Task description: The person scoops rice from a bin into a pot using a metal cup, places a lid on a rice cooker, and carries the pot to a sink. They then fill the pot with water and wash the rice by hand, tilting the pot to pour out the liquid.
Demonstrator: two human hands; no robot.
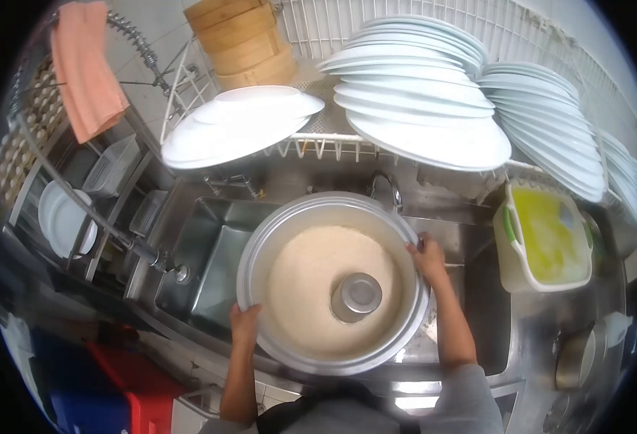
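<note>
A wide round metal pot (260,231) spans the divider between two sink basins. Pale beige contents (311,282), which look like uncooked rice, fill its lower part. A metal cup (360,293) sits in these contents, right of the middle, its flat round end facing up. My left hand (245,325) grips the pot's rim at the lower left, thumb on top. On the upper right side, my right hand (427,259) is closed round the rim. The fingers beneath the rim are partly hidden on both sides.
Behind the pot are a faucet (389,189) and a rack with stacked white plates (420,94) and bamboo steamers (250,43). A tub of yellow-green liquid (546,239) stands right. The left basin (203,253) has a spray hose (94,206) beside it. A small pot (579,358) stands lower right.
</note>
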